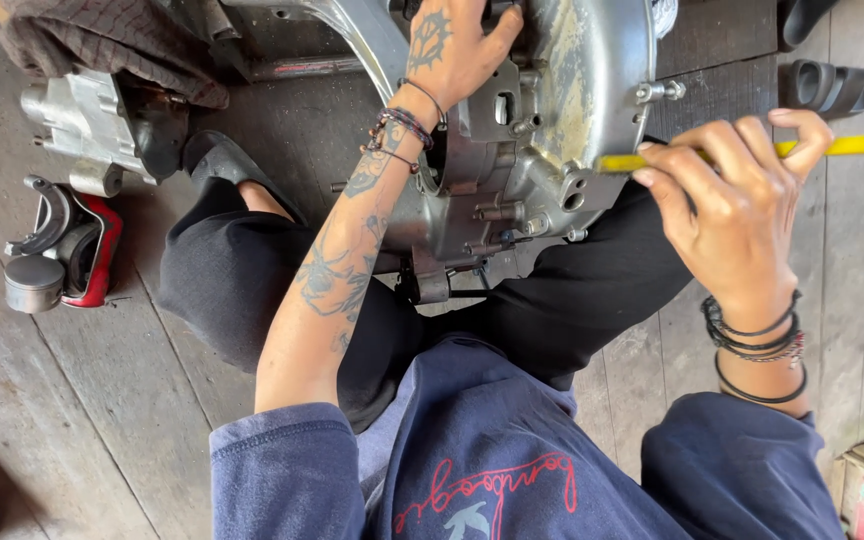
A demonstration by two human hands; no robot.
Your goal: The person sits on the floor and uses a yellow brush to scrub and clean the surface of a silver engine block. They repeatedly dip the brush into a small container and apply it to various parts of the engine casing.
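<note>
A grey metal engine case point(542, 130) rests against my legs on the wooden floor. My left hand point(457, 50) lies on top of the case, fingers wrapped over its upper edge. My right hand point(737, 190) pinches a long yellow tool point(852, 145) whose tip touches the case's right rim near a bolt boss. A stud with a nut point(660, 92) sticks out of the case just above the tool tip.
A second grey engine part point(77, 125) lies at the upper left beside a dark cloth point(102, 40). A red and black part with a small metal cylinder point(57, 255) sits on the floor at left. Black rubber pieces point(827, 85) lie at the upper right.
</note>
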